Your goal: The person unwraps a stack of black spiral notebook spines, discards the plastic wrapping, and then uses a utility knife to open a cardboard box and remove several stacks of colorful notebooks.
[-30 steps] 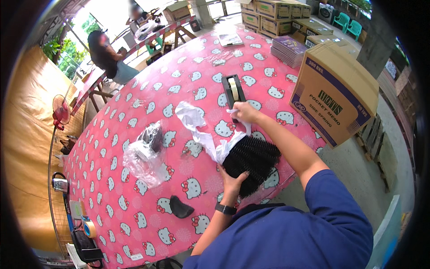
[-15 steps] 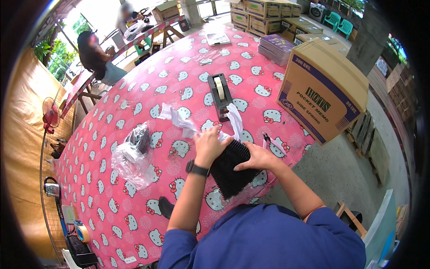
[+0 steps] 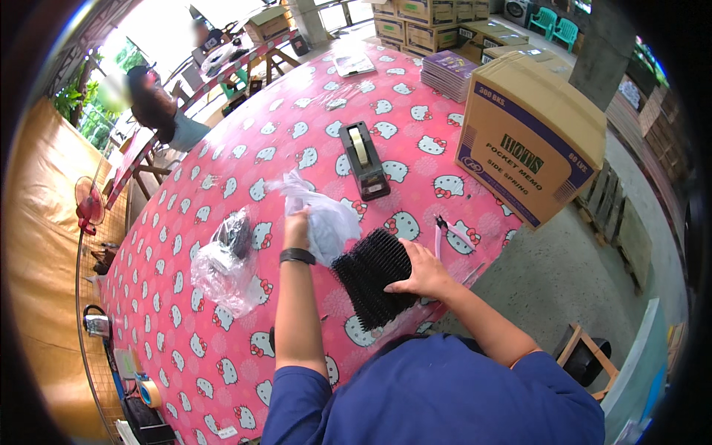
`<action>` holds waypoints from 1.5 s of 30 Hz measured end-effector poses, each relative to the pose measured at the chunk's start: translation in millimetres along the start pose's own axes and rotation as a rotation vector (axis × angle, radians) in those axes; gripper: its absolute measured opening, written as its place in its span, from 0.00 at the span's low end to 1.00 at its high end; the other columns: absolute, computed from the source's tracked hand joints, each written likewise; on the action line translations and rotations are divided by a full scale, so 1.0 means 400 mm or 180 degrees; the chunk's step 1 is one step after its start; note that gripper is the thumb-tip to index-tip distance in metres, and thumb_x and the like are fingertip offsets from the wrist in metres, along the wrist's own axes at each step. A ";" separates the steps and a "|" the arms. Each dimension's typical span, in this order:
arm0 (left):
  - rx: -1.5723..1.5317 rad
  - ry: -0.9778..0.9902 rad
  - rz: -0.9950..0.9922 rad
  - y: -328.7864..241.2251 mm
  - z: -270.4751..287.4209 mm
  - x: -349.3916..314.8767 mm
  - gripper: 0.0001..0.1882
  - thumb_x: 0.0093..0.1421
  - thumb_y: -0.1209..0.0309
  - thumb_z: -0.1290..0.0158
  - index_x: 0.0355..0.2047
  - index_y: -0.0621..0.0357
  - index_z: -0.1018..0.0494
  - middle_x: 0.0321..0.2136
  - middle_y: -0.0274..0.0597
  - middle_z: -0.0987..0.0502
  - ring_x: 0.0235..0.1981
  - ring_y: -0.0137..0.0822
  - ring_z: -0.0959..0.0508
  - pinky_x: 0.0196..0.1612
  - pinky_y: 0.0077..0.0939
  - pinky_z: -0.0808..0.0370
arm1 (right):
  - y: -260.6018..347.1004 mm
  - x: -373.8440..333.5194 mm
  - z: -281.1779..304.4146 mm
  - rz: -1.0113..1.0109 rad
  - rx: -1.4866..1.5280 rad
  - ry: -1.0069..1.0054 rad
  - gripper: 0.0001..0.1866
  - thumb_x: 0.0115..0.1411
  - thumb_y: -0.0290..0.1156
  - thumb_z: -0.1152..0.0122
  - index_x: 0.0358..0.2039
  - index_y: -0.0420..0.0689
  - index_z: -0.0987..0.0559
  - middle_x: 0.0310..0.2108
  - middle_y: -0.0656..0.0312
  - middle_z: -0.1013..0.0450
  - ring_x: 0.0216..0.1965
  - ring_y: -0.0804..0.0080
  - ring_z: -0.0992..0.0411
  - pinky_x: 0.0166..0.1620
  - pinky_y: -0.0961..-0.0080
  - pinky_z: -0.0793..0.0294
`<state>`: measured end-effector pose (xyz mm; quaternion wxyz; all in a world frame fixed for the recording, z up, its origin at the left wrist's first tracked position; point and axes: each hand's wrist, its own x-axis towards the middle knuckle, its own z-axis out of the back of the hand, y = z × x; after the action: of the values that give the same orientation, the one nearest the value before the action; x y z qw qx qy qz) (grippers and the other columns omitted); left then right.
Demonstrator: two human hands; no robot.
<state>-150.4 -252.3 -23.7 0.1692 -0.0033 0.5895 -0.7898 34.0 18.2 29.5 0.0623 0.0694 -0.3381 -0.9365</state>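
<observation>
My left hand (image 3: 297,228), with a dark band at its wrist, is closed on a crumpled whitish plastic bag (image 3: 328,226). The bag hangs over the table just left of a bundle of black spiral binding coils (image 3: 373,278). Fingers and thumb of my right hand (image 3: 424,273) grip the right side of that bundle near the table's front edge. The coils lie side by side in a ridged block. Right of the bundle rests a pair of pliers (image 3: 443,225) with pale pink handles. Beyond the bag stands a black tape dispenser (image 3: 363,163).
A clear plastic bag (image 3: 222,271) with black contents lies left on the pink patterned tablecloth (image 3: 282,159). A large carton (image 3: 530,141) stands at the right, near stacked purple packs (image 3: 449,74). Two people work at far-left tables. A fan (image 3: 89,202) stands left.
My left hand has left the coils and moved left, drawing the whitish bag away and spreading it out. My right hand stays on the coils.
</observation>
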 end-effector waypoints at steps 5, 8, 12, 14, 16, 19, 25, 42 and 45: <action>-0.0534 -0.1818 -0.0798 0.138 0.322 0.008 0.13 0.61 0.67 0.59 0.27 0.65 0.31 0.21 0.36 0.31 0.23 0.31 0.30 0.26 0.29 0.33 | 0.002 0.041 0.057 -0.0077 0.1107 0.0788 0.53 0.36 0.58 0.33 0.56 0.39 0.44 0.52 0.45 0.39 0.53 0.58 0.38 0.54 0.67 0.39; 0.0876 -0.3089 -0.0777 0.187 0.343 -0.122 0.14 0.60 0.69 0.60 0.30 0.71 0.33 0.27 0.59 0.28 0.32 0.53 0.28 0.36 0.41 0.34 | -0.070 0.059 0.054 -0.0314 0.1664 0.0829 0.51 0.42 0.58 0.37 0.58 0.39 0.47 0.53 0.45 0.40 0.55 0.61 0.41 0.55 0.70 0.42; 0.0769 -0.3641 -0.0788 0.241 0.342 -0.296 0.16 0.62 0.69 0.64 0.32 0.75 0.33 0.32 0.62 0.28 0.34 0.52 0.28 0.38 0.41 0.34 | -0.113 0.076 0.058 -0.0763 0.2031 0.0510 0.47 0.48 0.59 0.43 0.58 0.39 0.45 0.52 0.44 0.39 0.54 0.58 0.41 0.55 0.69 0.43; -0.0087 -0.3544 -0.0977 0.237 0.300 -0.388 0.17 0.62 0.69 0.65 0.31 0.76 0.34 0.32 0.59 0.28 0.33 0.47 0.29 0.38 0.40 0.34 | -0.152 0.082 0.061 -0.1007 0.1768 0.0038 0.43 0.50 0.59 0.45 0.55 0.38 0.40 0.51 0.45 0.38 0.54 0.57 0.40 0.55 0.69 0.43; -0.0800 -0.3068 -0.0657 0.280 0.299 -0.455 0.18 0.62 0.66 0.64 0.33 0.75 0.34 0.29 0.48 0.29 0.28 0.35 0.32 0.34 0.33 0.34 | -0.159 0.086 0.053 -0.0851 0.1429 0.0010 0.42 0.51 0.59 0.46 0.54 0.37 0.39 0.51 0.44 0.37 0.54 0.55 0.40 0.55 0.68 0.43; -0.0578 -0.1693 -0.0238 0.297 0.266 -0.498 0.19 0.63 0.62 0.62 0.38 0.71 0.35 0.25 0.41 0.32 0.25 0.30 0.35 0.30 0.26 0.35 | -0.151 0.078 0.029 -0.0698 0.0501 -0.0181 0.37 0.53 0.57 0.49 0.52 0.37 0.35 0.51 0.45 0.37 0.54 0.53 0.39 0.55 0.66 0.42; 0.0915 -0.2330 -0.1738 0.092 0.209 -0.461 0.38 0.44 0.62 0.39 0.52 0.62 0.45 0.52 0.57 0.45 0.52 0.50 0.41 0.51 0.47 0.41 | -0.289 0.050 0.070 -0.0514 -0.1008 -0.1969 0.17 0.50 0.40 0.44 0.40 0.48 0.24 0.41 0.59 0.30 0.44 0.57 0.34 0.45 0.60 0.34; -0.1982 -0.1543 -0.1554 -0.002 0.654 -0.522 0.27 0.54 0.76 0.51 0.54 0.68 0.44 0.50 0.50 0.36 0.46 0.40 0.31 0.48 0.33 0.32 | 0.000 0.134 0.248 0.0675 -0.0395 -0.2997 0.05 0.46 0.25 0.42 0.25 0.39 0.28 0.29 0.51 0.32 0.35 0.55 0.33 0.40 0.62 0.35; -0.2121 -0.1975 -0.1610 -0.048 0.738 -0.656 0.27 0.55 0.75 0.52 0.54 0.66 0.46 0.49 0.50 0.36 0.46 0.41 0.30 0.48 0.35 0.32 | 0.205 0.264 0.033 0.0587 0.0080 -0.1324 0.09 0.44 0.31 0.38 0.24 0.40 0.24 0.27 0.51 0.28 0.33 0.56 0.29 0.39 0.65 0.32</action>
<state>152.2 -450.9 135.0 0.1296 -0.4333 0.7118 -0.5374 -66.3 -53.5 83.0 0.0758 -0.1557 -0.3603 -0.9166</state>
